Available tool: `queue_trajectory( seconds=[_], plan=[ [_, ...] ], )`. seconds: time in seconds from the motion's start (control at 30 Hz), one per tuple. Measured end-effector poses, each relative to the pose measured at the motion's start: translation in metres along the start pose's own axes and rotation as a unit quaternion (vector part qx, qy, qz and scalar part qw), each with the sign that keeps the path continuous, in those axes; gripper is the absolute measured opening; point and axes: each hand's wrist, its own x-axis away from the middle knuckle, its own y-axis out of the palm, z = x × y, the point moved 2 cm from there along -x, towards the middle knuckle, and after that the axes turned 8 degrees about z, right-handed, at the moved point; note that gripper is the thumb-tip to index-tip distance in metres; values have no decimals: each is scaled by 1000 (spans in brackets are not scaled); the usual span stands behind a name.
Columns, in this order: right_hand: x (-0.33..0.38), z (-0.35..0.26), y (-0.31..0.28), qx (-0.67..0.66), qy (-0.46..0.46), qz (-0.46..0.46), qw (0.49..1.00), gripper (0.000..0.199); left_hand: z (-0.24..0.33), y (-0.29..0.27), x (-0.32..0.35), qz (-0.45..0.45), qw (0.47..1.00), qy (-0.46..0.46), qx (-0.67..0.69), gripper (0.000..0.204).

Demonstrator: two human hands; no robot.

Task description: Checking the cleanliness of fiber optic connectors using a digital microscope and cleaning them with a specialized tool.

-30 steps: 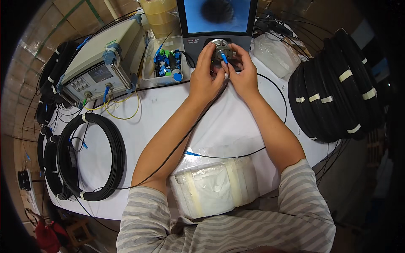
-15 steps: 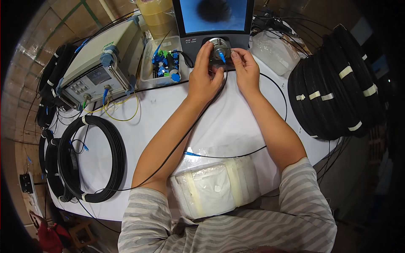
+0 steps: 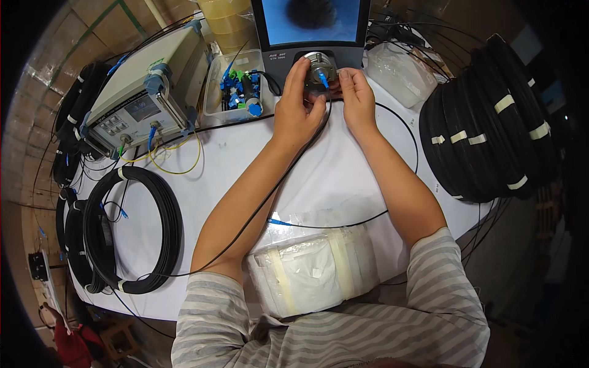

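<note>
Both hands were at the round metal port (image 3: 320, 63) under the monitor (image 3: 314, 24), far edge of the counter (image 3: 202, 178).

Your left hand (image 3: 296, 110) pinched the blue-tipped connector (image 3: 323, 78) of the black cable (image 3: 279, 178) at the port; your right hand (image 3: 358, 98) steadied alongside, fingers curled. Seating step, apparently; next calls for straight alignment.

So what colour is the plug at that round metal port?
Blue; the plug shows best in the head view, between both hands.
</note>
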Motion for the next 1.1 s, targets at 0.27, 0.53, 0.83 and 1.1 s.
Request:
queue_trajectory(
  seconds=[0.27,0.53,0.83,1.1],
  plan=[
    [0,-3,0,-8,16,-4,1000,27,-2,0,0,6,1000,23,-14,78],
    [3,-7,2,-30,19,-11,999,26,-2,1,0,0,1000,3,4,78],
    [5,-3,1,-40,5,-9,999,26,0,1,0,-3,1000,1,-4,78],
    [4,-7,3,-41,5,-21,999,26,-1,-1,0,-4,1000,2,-4,78]
  ],
)
